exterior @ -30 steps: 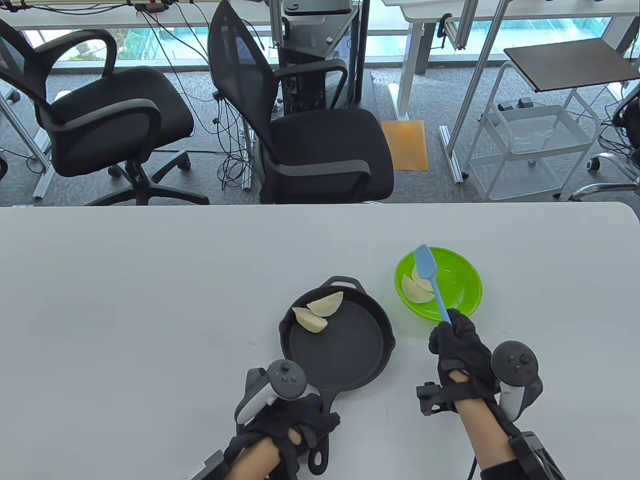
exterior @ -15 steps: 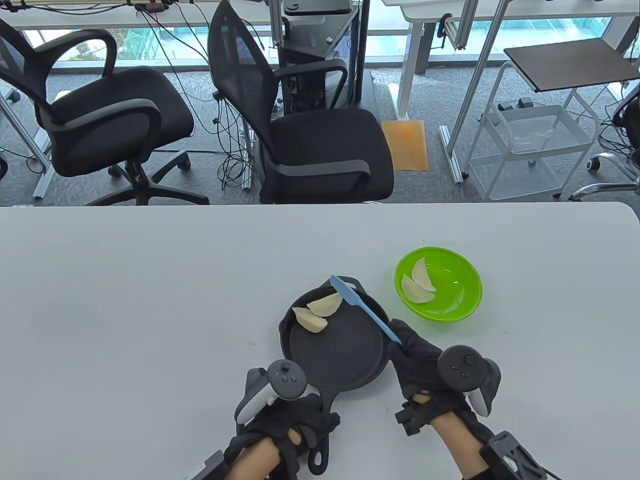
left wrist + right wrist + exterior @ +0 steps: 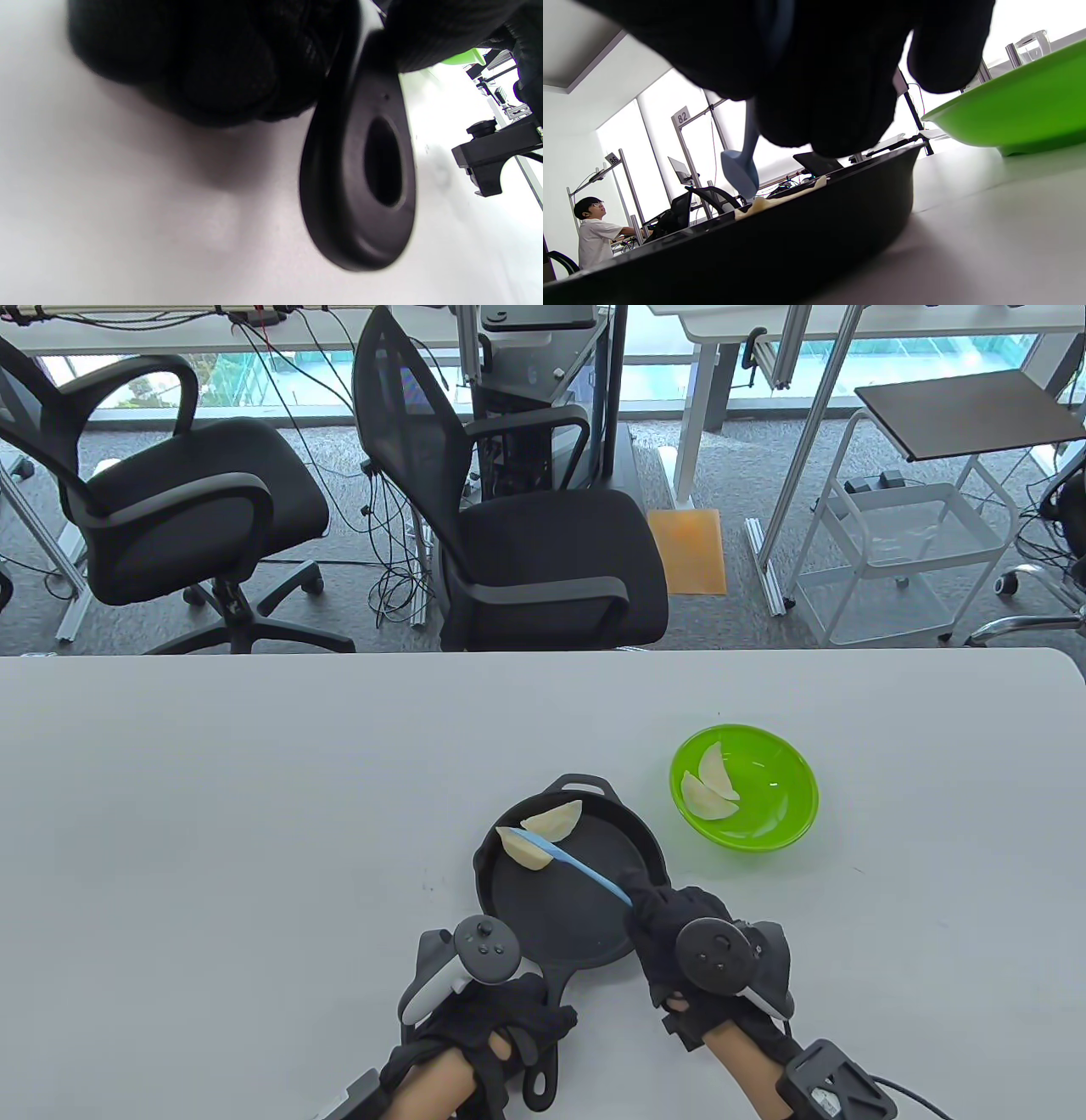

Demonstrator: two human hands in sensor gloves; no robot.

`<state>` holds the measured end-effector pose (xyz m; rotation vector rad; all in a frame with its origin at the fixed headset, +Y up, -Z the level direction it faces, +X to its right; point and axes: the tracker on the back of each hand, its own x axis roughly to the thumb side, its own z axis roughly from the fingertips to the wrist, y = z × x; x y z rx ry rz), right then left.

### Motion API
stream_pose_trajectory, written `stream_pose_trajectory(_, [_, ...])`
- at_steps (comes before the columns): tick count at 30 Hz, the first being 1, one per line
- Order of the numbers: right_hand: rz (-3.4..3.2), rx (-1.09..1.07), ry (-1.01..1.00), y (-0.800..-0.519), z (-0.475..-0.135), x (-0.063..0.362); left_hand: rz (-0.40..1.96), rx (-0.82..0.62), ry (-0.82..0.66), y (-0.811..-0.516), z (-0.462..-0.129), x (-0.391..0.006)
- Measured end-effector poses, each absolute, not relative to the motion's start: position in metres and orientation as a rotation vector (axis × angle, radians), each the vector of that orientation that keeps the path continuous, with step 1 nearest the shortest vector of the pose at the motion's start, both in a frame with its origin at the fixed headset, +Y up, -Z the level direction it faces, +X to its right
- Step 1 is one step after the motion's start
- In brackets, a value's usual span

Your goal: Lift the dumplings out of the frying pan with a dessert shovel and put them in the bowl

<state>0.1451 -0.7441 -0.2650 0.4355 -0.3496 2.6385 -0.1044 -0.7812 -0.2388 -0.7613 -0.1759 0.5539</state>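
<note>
Here the table [image 3: 254, 814] carries a black frying pan [image 3: 585, 916], its handle gripped by the left hand [image 3: 492, 1035]; the green bowl [image 3: 772, 814] at its two o'clock holds two dumplings [image 3: 708, 789]. The right hand [image 3: 679, 933] grips the blue dessert shovel [image 3: 577, 865], tip on the pan's ten-o'clock dumpling [image 3: 526, 850].

L hand [image 3: 501, 1027] at bottom centre of table view, fingers curled round pan handle [image 3: 543, 1052], wrist entering from bottom edge. R hand [image 3: 679, 925] lower right of centre, fingers pinching shovel [image 3: 568, 861] handle, forearm angled in from bottom right.
</note>
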Motion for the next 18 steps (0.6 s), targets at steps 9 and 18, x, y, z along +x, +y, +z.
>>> stream_pose_trajectory(9, [2.711, 0.463, -0.394, -0.745, -0.265, 0.141, 0.554, -0.761, -0.176, -0.781, -0.239, -0.104])
stream_pose_trajectory(18, [2.784, 0.463, -0.401, -0.747, -0.263, 0.132, 0.546, -0.757, -0.176, -0.781, -0.239, -0.104])
